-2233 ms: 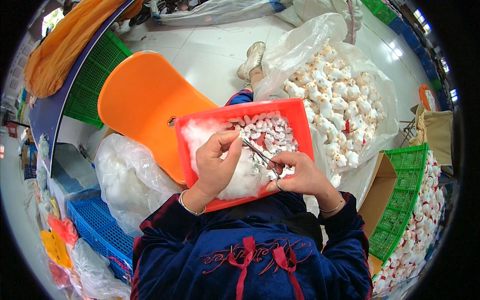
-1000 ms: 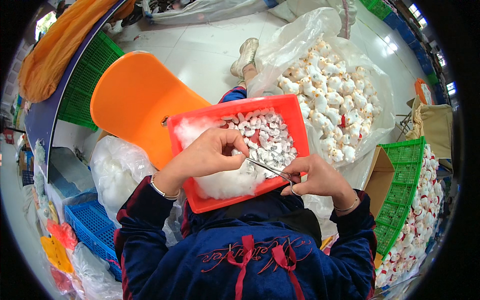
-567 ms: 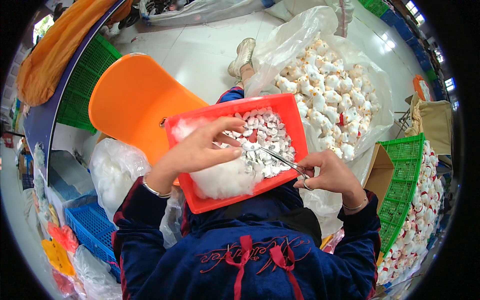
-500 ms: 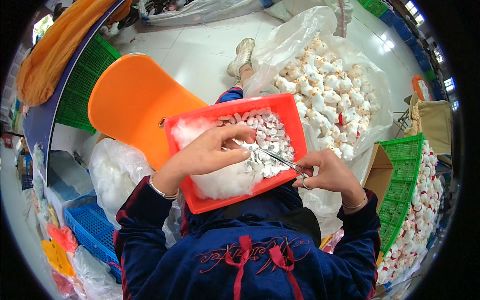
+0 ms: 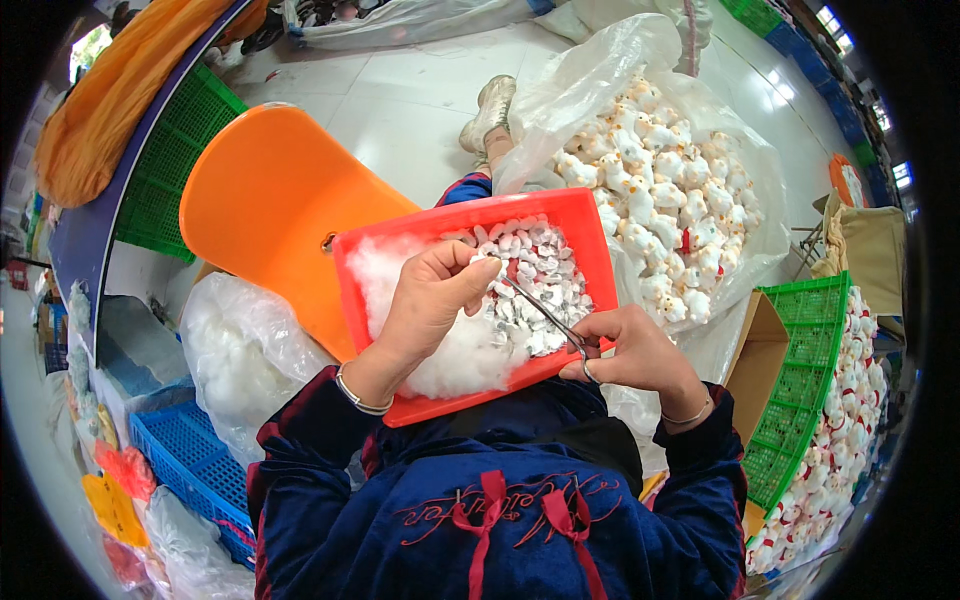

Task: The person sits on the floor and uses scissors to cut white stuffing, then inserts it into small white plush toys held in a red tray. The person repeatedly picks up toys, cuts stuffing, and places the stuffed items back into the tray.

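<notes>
A red plastic tray (image 5: 606, 268) rests on my lap. In it lie a mound of white fibre stuffing (image 5: 455, 365) on the left and many small white fabric pieces (image 5: 550, 262), some with grey patches, on the right. My left hand (image 5: 432, 300) is over the tray, thumb and fingertips pinched on a small white piece (image 5: 489, 260), mostly hidden by the fingers. At the tray's right edge, my right hand (image 5: 640, 355) grips the ring handles of metal forceps (image 5: 545, 312). Their slender tip points up and left, close to the left fingertips.
Beyond the tray, a clear plastic bag (image 5: 590, 70) holds a heap of white stuffed toys (image 5: 660, 190). An orange chair (image 5: 270, 200) stands left, near a bag of stuffing (image 5: 235, 350) and a blue crate (image 5: 190, 450). To the right are a cardboard box (image 5: 757, 350) and a green crate (image 5: 800, 370).
My left hand has turned more upright and its fingers have closed into a pinch. My right hand has shifted slightly left and down with the forceps, which now slant more steeply.
</notes>
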The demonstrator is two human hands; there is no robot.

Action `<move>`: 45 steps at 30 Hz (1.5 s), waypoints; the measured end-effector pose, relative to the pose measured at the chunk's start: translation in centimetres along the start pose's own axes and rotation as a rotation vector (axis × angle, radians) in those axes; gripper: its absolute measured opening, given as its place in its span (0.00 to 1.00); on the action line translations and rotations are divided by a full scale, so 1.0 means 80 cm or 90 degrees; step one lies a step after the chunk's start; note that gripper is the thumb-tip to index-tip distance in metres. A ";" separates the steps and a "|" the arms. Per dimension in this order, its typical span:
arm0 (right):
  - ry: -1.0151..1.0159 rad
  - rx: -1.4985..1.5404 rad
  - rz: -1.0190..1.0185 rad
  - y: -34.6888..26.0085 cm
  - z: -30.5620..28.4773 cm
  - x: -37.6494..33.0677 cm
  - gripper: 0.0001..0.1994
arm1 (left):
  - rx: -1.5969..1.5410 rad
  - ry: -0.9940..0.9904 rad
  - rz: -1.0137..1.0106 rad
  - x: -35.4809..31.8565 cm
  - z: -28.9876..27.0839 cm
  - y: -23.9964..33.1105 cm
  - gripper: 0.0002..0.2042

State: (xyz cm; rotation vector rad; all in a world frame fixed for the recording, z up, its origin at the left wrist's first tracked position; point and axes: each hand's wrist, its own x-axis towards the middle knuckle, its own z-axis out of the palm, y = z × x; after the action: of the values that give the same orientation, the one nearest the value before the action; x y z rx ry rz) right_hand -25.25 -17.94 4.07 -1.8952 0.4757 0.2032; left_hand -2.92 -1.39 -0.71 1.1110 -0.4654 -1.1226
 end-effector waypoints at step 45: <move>0.063 -0.207 -0.153 0.003 -0.052 0.017 0.17 | 0.432 0.076 0.075 -0.029 -0.042 0.002 0.07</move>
State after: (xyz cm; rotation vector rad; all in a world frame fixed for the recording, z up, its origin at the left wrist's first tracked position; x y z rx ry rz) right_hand -24.50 -22.19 4.93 -2.2701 0.2879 0.0282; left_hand -1.20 2.26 -1.46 1.7015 -0.8393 -0.7994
